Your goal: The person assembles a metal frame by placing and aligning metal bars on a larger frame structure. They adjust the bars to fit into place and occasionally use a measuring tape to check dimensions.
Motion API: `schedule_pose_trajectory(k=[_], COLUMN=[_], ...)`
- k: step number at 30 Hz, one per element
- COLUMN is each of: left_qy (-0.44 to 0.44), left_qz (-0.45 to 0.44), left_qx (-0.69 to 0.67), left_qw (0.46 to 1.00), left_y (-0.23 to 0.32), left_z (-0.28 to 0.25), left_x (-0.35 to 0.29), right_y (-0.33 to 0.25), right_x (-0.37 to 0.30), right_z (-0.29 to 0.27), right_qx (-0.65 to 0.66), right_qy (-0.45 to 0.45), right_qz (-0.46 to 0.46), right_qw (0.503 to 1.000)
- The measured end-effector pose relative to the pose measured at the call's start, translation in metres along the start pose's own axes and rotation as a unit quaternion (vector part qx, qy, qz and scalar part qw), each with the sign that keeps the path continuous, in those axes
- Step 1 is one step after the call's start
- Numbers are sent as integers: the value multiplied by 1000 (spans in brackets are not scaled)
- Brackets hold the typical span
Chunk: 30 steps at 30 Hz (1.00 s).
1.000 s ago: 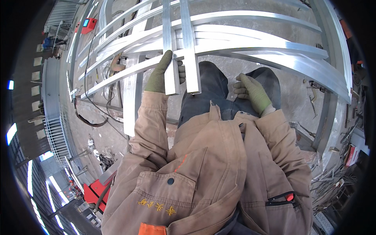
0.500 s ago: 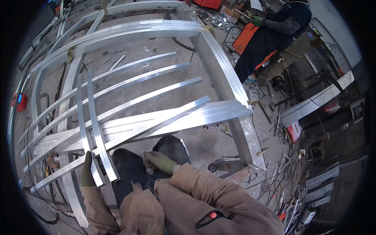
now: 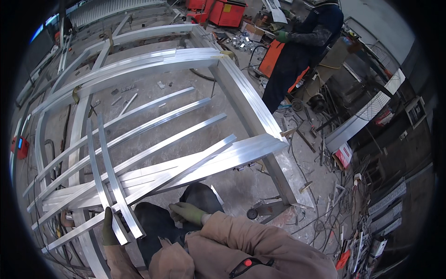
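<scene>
My left hand (image 3: 109,229), in an olive work glove, is closed round the near end of a narrow silvery metal bar (image 3: 103,191). Its thumb lies along the bar's left edge, and the other fingers are mostly hidden beneath. A second metal bar (image 3: 120,194) runs just to the right, and I cannot tell whether the hand touches it. Both lie crosswise over several long metal bars (image 3: 160,139) on a large frame (image 3: 253,148). My right hand (image 3: 189,213), gloved alike, rests by my knees with its fingers loosely stretched out and nothing visible in them.
A co-worker in dark clothes (image 3: 297,56) stands at the far right, holding a pale sheet, by an orange panel (image 3: 269,60). Red machines (image 3: 227,13) stand at the back. Scrap and cables (image 3: 325,218) litter the floor at right. A red device (image 3: 20,147) sits at far left.
The whole scene has shifted lower and slightly left in the picture, as my head has tilted up. My right fingers look straighter. My left hand stays on the bar.
</scene>
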<state>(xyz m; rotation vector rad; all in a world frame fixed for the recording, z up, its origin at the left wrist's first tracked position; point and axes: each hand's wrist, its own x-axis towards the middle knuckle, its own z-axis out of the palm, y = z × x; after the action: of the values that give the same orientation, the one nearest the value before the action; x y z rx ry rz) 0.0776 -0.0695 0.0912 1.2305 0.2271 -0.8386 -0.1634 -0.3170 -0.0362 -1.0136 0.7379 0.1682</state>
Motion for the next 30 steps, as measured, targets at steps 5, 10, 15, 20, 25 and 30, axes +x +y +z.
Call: schedule_pose_trajectory(k=[5,10,15,20,25,30], left_qy=[-6,-9,-12,-27,-33,-21], left_qz=[-9,-5,2,-3,-9,-5], left_qx=[4,5,10,14,-6,2], left_qw=[1000,1000,1000,1000,999,1000], left_y=[1,0,-2,-1,-4,-5], left_z=[-3,-4,2,-5,-12,-9], left_x=[4,4,4,5,11,10], right_y=[-4,0,25,14,10,15], right_x=[-3,-1,25,16,11,16], right_z=[1,0,-13,-7,-5,-8], right_qx=[-20,-11,2,-13,-21,-14], right_qy=[9,3,-17,-11,0,-11], right_qz=[1,0,0,3,8,6], right_qw=[1000,1000,1000,1000,1000,1000])
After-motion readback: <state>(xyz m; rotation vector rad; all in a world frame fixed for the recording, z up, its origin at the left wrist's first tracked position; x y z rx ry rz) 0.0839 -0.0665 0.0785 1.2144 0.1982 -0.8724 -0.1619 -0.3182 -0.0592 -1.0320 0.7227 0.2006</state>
